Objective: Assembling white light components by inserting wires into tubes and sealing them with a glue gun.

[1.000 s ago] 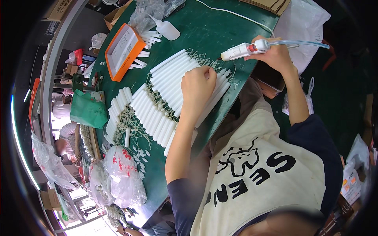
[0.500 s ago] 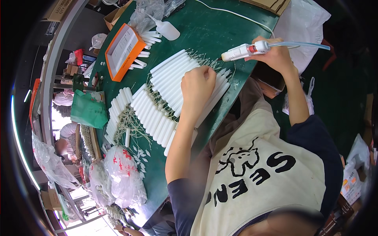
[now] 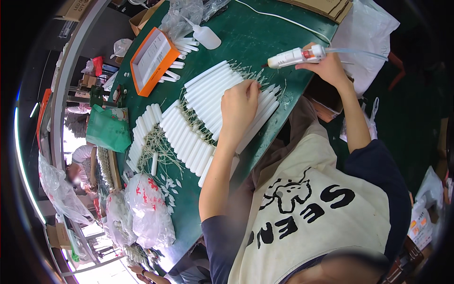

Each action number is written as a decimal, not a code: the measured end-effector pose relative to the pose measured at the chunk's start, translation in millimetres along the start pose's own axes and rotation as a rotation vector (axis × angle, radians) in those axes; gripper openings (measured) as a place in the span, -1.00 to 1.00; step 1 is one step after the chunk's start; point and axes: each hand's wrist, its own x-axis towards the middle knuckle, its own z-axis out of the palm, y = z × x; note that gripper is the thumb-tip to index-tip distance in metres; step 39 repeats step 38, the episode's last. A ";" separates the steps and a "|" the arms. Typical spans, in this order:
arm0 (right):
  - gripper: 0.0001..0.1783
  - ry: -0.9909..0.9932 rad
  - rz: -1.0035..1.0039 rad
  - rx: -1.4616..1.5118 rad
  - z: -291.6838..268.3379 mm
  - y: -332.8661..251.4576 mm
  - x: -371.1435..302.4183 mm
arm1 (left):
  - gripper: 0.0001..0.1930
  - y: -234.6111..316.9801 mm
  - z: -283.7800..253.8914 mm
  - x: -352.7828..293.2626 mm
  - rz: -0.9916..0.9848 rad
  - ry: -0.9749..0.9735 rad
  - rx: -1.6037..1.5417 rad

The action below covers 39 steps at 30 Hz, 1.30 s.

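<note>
My right hand point(image 3: 327, 67) is closed round a white glue gun point(image 3: 289, 58) with a clear glue stick trailing from its back end. The gun's nozzle points left, just above the wire ends of a row of white candle sticks point(image 3: 207, 98). My left hand point(image 3: 240, 105) rests over this row, thumb and fingers pinched together near the tips. What is between those fingertips is too small to make out. Several sticks beside this hand carry small pointed flame-shaped tips point(image 3: 272, 90); others end in thin bare wires.
More white sticks point(image 3: 187, 142) with tangled wires point(image 3: 161, 144) lie to the left. Loose flame tips point(image 3: 169, 189) sit by a plastic bag point(image 3: 149, 208). An orange box point(image 3: 153, 61) and a squeeze bottle point(image 3: 206, 37) stand farther back. A white cord point(image 3: 283, 18) crosses the green table point(image 3: 250, 33).
The glue gun has shifted slightly away from me, its nozzle lifting a little off the wire ends. My left hand stays pinched at nearly the same place. The whole view has shifted slightly.
</note>
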 end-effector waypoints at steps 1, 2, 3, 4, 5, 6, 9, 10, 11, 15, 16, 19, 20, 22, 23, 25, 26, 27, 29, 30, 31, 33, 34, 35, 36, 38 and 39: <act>-0.62 0.000 -0.005 0.001 4.4 5.2 2.3 | -0.77 0.4 -1.3 -0.6 -0.005 0.002 0.000; -0.64 -0.053 0.123 0.136 8.3 10.3 7.6 | -0.77 0.3 -1.8 -1.0 -0.004 0.005 0.001; -0.65 -0.106 0.251 0.272 10.7 14.9 12.5 | -0.77 0.2 -2.2 -1.5 -0.003 0.016 -0.003; -0.65 -0.105 0.246 0.271 12.4 19.0 16.2 | -0.77 -0.1 -2.7 -1.9 -0.001 0.028 -0.007; -0.66 -0.101 0.271 0.325 12.2 15.2 22.0 | -0.77 -0.8 -3.0 -2.1 0.001 0.032 -0.007; -0.67 -0.097 0.295 0.378 12.8 12.4 27.9 | -0.77 -2.1 -3.1 -2.5 0.002 0.039 -0.018; -0.66 -0.057 0.242 0.314 21.6 12.9 43.7 | -0.78 -2.3 -2.4 -2.3 0.010 0.049 -0.042; -0.65 -0.045 0.208 0.255 23.0 14.5 48.6 | -0.78 -1.9 -1.8 -2.2 0.011 0.050 -0.053; -0.61 -0.042 0.201 0.206 27.7 17.1 54.0 | -0.78 -2.5 -2.2 -2.5 0.014 0.056 -0.051; -0.45 -0.043 0.201 0.136 33.7 31.3 64.1 | -0.79 -7.8 -1.3 -2.7 0.010 0.078 -0.069; -0.45 -0.006 0.197 0.112 35.9 36.8 66.3 | -0.79 -8.9 -1.1 -2.4 0.020 0.083 -0.060; -0.44 0.028 0.195 0.115 39.9 38.0 69.1 | -0.79 -8.0 -4.5 -3.6 0.022 0.082 -0.044; -0.44 0.028 0.198 0.140 39.5 36.6 70.5 | -0.79 -8.1 -4.7 -4.0 0.023 0.087 -0.045; -0.43 0.026 0.188 0.114 38.2 34.1 71.7 | -0.83 -9.0 -4.4 -4.8 0.075 0.125 -0.081; -0.43 0.025 0.184 0.087 37.1 34.9 71.5 | -0.83 -8.4 -4.2 -4.5 0.076 0.129 -0.083; -0.41 0.035 0.176 0.032 34.6 40.0 68.7 | -0.80 -7.1 -3.5 -4.0 0.025 0.095 -0.034; -0.39 0.042 0.165 -0.015 35.2 34.6 69.2 | -0.80 -8.6 -4.1 -5.2 0.020 0.104 -0.034; -0.39 0.036 0.158 -0.013 34.9 29.8 68.2 | -0.80 -10.3 -3.7 -6.1 0.035 0.111 -0.023; -0.33 0.101 0.205 -0.057 29.0 21.3 63.6 | -0.80 -10.4 -1.9 -6.7 0.050 0.121 -0.015; -0.33 0.100 0.202 -0.061 28.6 25.4 61.5 | -0.80 -8.7 -0.4 -6.4 0.050 0.115 -0.021; -0.28 0.205 0.144 0.022 28.5 33.8 57.0 | -0.80 -7.1 1.0 -5.9 0.050 0.109 -0.027; -0.24 0.388 0.043 0.049 30.6 26.7 52.4 | -0.80 -10.1 -1.0 -7.4 0.056 0.122 -0.028; -0.24 0.379 0.035 0.054 33.6 27.3 47.2 | -0.80 -11.4 -1.8 -8.0 0.069 0.125 -0.030; -0.27 0.494 0.029 -0.004 34.9 33.4 41.3 | -0.80 -11.0 -2.7 -8.4 0.063 0.139 -0.033; -0.30 0.606 0.026 -0.058 37.3 36.2 34.8 | -0.80 -11.1 -2.9 -9.0 0.060 0.133 0.002; -0.35 0.618 0.039 -0.043 43.9 35.3 28.3 | -0.80 -11.9 -2.5 -9.2 0.039 0.112 0.008; -0.35 0.618 0.039 -0.043 43.9 35.3 28.3 | -0.80 -11.9 -2.5 -9.2 0.039 0.112 0.008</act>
